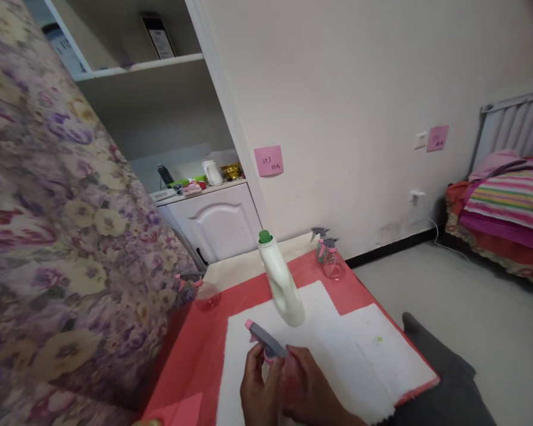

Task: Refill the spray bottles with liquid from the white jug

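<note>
Low in the head view, a spray bottle with a clear pink body (292, 380) and a grey-and-pink trigger head (266, 340) is between my hands. My left hand (260, 387) pinches the pink collar just below the head. The right side of the body is gripped by my right hand (315, 387), which hides part of it. Just beyond my fingers stands a pale green jug (281, 281) with a handle and a green spout; no cap is on it. Whether the head is fully seated on the bottle, I cannot tell.
White sheets (244, 355) lie on the red-covered table (182, 343). More spray bottles stand at its far right (334, 266) and far left (208, 296). A floral curtain (71, 236) borders the left; a white cabinet (217, 222) and a wall (359, 118) rise behind.
</note>
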Demonstrator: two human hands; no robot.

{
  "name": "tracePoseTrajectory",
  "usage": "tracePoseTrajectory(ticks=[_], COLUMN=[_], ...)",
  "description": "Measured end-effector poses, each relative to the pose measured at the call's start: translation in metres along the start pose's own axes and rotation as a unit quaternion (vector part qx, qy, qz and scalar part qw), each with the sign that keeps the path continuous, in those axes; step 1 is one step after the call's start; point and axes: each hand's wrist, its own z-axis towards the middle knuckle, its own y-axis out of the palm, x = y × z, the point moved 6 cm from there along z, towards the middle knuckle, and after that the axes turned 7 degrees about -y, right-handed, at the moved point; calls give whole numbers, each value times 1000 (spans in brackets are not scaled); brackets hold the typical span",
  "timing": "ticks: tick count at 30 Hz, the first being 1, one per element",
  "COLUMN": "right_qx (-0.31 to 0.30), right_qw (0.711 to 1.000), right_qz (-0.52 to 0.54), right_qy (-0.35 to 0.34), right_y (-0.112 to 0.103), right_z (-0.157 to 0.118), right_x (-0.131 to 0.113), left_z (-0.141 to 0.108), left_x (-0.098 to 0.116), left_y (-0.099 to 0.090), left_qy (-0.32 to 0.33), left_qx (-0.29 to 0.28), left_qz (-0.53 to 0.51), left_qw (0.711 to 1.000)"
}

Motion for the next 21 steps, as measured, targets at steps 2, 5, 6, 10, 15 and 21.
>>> tracePoseTrajectory(ticks=[2, 5, 6, 10, 15, 21], right_qx=[2, 10, 8, 2, -5, -5], right_qw=[999, 999, 999, 1000, 1000, 999], right_qz=[-7, -24, -24, -4, -10, -32], right_qy=[-31, -46, -44, -19, -19, -17], right_y=[0, -1, -1, -3, -3, -3], right_z=[0, 2, 3, 5, 3, 2], right_x=[-6, -15, -18, -22, -18, -17], left_z=[-3, -9, -11, -19, -25, -27], left_x=[8, 26, 33, 55, 67, 75], left_y=[-3, -11, -13, -18, -22, -32], left_qy=[-8, -3, 3, 36, 62, 61], left_qx=[-20, -27, -27, -12, -2, 18], left_qz=[-4, -18, -22, -32, -54, -151], left_qw=[1000, 999, 999, 999, 997, 986])
